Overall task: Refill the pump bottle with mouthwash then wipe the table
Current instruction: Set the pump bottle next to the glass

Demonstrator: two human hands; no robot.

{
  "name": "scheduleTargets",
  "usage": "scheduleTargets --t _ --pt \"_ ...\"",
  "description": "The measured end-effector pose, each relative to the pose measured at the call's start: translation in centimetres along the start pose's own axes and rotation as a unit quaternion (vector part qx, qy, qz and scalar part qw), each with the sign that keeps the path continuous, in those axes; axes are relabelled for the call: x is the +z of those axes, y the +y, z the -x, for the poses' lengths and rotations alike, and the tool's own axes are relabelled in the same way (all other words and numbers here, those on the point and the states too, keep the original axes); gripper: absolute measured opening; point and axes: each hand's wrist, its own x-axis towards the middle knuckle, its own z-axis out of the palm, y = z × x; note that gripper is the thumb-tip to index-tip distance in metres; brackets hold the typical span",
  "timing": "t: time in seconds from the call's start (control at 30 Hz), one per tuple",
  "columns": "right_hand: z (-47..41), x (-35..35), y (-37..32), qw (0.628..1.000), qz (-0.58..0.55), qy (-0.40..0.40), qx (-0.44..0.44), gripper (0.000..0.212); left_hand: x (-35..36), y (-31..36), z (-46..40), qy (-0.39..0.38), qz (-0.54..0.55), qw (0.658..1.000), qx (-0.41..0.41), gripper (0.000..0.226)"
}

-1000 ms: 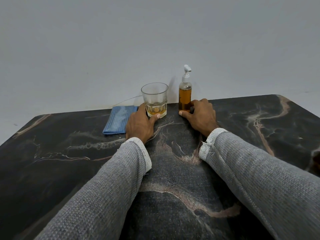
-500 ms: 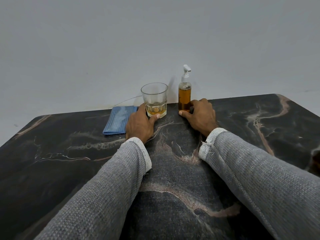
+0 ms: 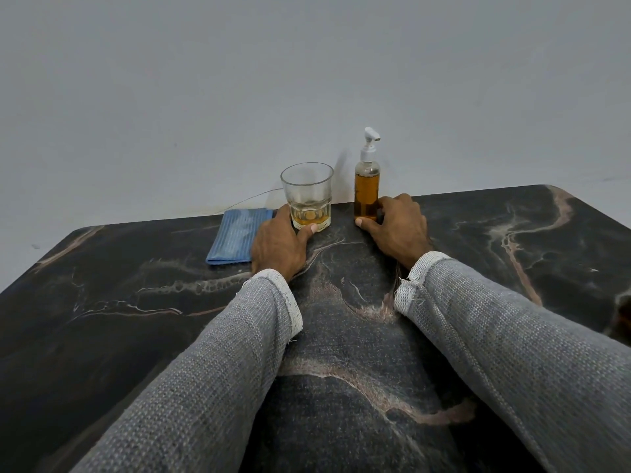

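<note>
Both hands were down on the table (image 3: 102, 302). Left hand (image 3: 278, 245) curled round the glass (image 3: 308, 196), just left of the pump bottle (image 3: 366, 186). Right hand (image 3: 397, 227) gripped the bottle's bottom. A quick lift could spill mouthwash or tip the tall bottle. A cloth (image 3: 237, 235) lay left of the bottle.

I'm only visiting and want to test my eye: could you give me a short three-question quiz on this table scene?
1. True or false: the pump is screwed onto the bottle.
2. What lies just left of the glass: A) a sponge, B) a folded blue cloth, C) a spoon?
3. Which hand grips the base of the glass?

Key:
1. True; the bottle stands upright, capped, with amber liquid inside.
2. B, the blue cloth lies flat on the table.
3. The left hand; the right hand holds the bottle's base.
</note>
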Motion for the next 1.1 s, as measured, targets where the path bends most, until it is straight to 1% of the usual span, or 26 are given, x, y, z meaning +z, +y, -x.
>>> scheduleTargets --t 0.07,0.1,0.17,0.23,0.3,0.4,0.57,0.73,0.9,1.1 --pt "0.2 -0.1 0.0 1.000 -0.013 -0.001 0.002 0.057 0.0 -0.1 0.0 0.001 0.010 1.000 0.004 0.051" --pt "0.5 -0.3 0.0 1.000 -0.028 -0.004 0.002 0.064 0.0 -0.1 0.1 -0.002 0.021 1.000 0.008 0.052" --pt "1.3 -1.1 0.1 0.997 -0.081 -0.016 0.003 0.079 -0.4 0.1 0.6 -0.004 0.053 0.999 0.013 0.055" --pt "2.6 -2.2 0.4 0.990 -0.136 -0.027 0.000 0.084 -1.2 0.4 1.5 -0.002 0.085 0.996 0.000 0.064" --pt "4.2 -3.2 0.8 0.985 -0.170 -0.032 -0.005 0.080 -1.9 0.5 2.7 -0.016 0.103 0.994 -0.020 0.073" --pt "7.8 -4.6 1.6 0.979 -0.200 -0.023 -0.013 0.067 -2.7 1.2 5.8 -0.054 0.096 0.994 -0.026 0.073" --pt "14.1 -8.1 3.1 0.980 -0.196 0.003 -0.031 0.046 -4.0 4.6 12.8 -0.108 0.051 0.992 0.034 0.069" --pt "20.2 -11.5 4.9 0.979 -0.201 0.038 -0.020 0.031 -5.3 8.1 18.5 -0.133 0.009 0.989 0.059 0.067" --pt "24.6 -14.7 7.8 0.973 -0.196 0.121 0.029 0.015 -5.6 10.9 22.5 -0.168 -0.002 0.983 0.074 0.061" --pt "26.3 -17.9 11.0 0.950 -0.191 0.218 0.113 0.020 -5.3 13.0 24.4 -0.201 -0.024 0.976 0.078 0.064"
